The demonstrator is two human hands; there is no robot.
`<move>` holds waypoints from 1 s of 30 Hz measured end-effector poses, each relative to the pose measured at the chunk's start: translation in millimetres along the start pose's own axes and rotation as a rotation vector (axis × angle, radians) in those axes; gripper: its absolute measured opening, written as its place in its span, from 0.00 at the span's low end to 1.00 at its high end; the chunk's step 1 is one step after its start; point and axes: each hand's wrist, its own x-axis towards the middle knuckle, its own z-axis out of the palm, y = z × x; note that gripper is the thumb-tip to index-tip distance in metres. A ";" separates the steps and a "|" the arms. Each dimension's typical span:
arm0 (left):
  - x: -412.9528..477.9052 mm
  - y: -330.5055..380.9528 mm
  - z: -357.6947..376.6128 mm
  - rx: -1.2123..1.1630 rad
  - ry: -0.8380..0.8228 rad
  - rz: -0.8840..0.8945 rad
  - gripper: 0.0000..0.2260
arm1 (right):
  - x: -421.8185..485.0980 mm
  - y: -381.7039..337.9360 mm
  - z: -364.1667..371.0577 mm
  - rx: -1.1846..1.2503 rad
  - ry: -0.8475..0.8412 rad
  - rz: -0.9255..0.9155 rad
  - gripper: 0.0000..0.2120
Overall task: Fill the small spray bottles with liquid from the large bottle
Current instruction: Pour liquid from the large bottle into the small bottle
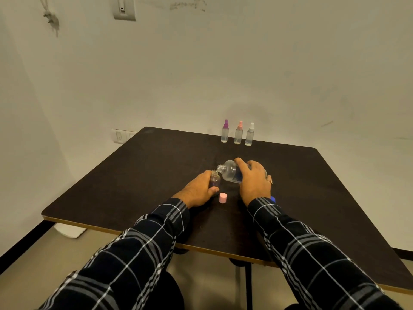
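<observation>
The left hand (199,191) has its grip curled round the small bottle (215,180), which stands upright and uncapped on the tabletop (134,175). The right hand (254,182) has its grip wrapped over the large bottle (230,172), tipped nearly flat with its open mouth just above and beside the small neck. A pink cap (223,197) lies between the wrists, and a blue cap (273,199) peeks out behind the right sleeve.

The small neck is narrow, so a steep tilt or a mouth set slightly off could send liquid down the outside and onto the tabletop. Overfilling is likely too, since the clear liquid is hard to see rising. A wrist could also knock the pink cap away. Three capped spray bottles (238,134) stand well apart at the far edge.
</observation>
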 end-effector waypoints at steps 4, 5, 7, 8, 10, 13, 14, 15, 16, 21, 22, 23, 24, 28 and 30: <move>1.0 0.2 -0.7 -0.006 -0.003 -0.003 0.23 | 0.5 -1.6 -2.8 -0.026 0.027 -0.026 0.34; 1.1 0.2 -0.7 -0.008 -0.004 -0.005 0.23 | 0.9 -2.0 -3.8 -0.033 0.029 -0.031 0.34; 1.1 0.6 -0.6 -0.009 -0.007 -0.008 0.23 | 1.7 -1.7 -7.4 -0.052 0.029 -0.041 0.34; 1.2 0.6 -0.5 -0.005 -0.007 -0.008 0.23 | 2.3 -1.9 -9.3 -0.064 0.030 -0.046 0.34; 1.7 0.5 -0.8 -0.004 -0.010 -0.010 0.23 | 3.8 -2.2 -11.8 -0.084 0.020 -0.053 0.36; 1.4 0.8 -1.1 -0.008 -0.012 -0.010 0.23 | 6.4 -3.0 -11.3 -0.094 -0.002 -0.059 0.37; 1.5 0.9 -1.1 -0.009 -0.015 -0.011 0.23 | 7.0 -3.0 -10.8 -0.096 -0.004 -0.061 0.38; 1.8 0.8 -1.1 -0.009 -0.018 -0.013 0.23 | 7.5 -2.8 -10.1 -0.100 -0.001 -0.064 0.38; 1.8 0.8 -1.0 -0.008 -0.021 -0.016 0.23 | 7.4 -2.3 -10.0 -0.107 0.005 -0.068 0.38; 2.0 0.0 -0.3 -0.009 -0.015 -0.016 0.23 | 8.5 -2.4 -12.3 -0.133 0.025 -0.092 0.37; 1.9 0.3 -0.5 -0.010 -0.015 -0.016 0.23 | 8.6 -2.9 -13.0 -0.135 0.020 -0.094 0.37; 2.0 0.4 -0.7 -0.011 -0.015 -0.016 0.22 | 8.6 -3.1 -13.4 -0.134 0.016 -0.095 0.37; 2.1 0.4 -0.7 -0.010 -0.015 -0.015 0.22 | 8.6 -3.3 -13.8 -0.136 0.014 -0.098 0.37; 1.8 0.3 -0.6 -0.009 -0.014 -0.015 0.23 | 10.2 -1.8 -12.7 -0.158 0.030 -0.113 0.38; 2.3 0.0 -0.1 -0.005 -0.017 -0.014 0.23 | 11.1 -1.1 -12.1 -0.169 0.029 -0.117 0.38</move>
